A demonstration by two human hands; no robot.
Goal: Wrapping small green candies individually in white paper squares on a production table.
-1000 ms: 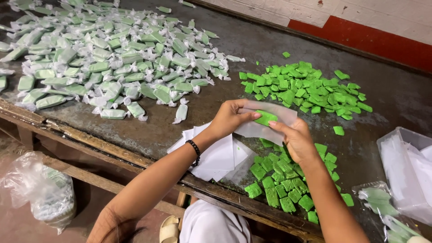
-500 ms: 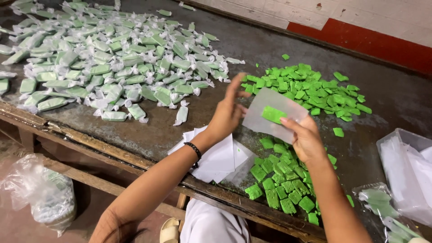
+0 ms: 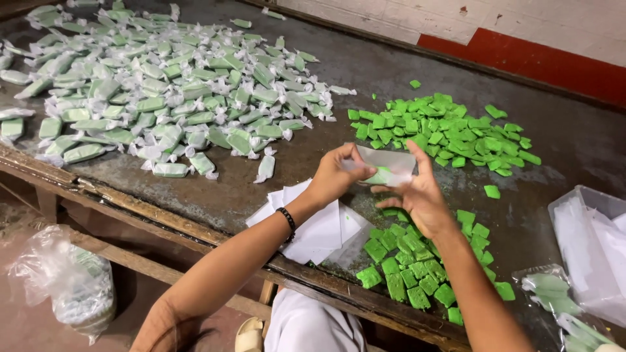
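Both hands meet above the stack of white wrappers (image 3: 319, 228): the left hand (image 3: 336, 175) and right hand (image 3: 420, 195) pinch one clear wrapper (image 3: 391, 163) around a green candy (image 3: 381, 176).

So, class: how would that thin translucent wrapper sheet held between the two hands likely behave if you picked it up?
The thin translucent wrapper sheet is probably floppy: it bends around the small green block between the left hand and right hand. Likely very light, and easily creased, like the twisted wrapped pieces.
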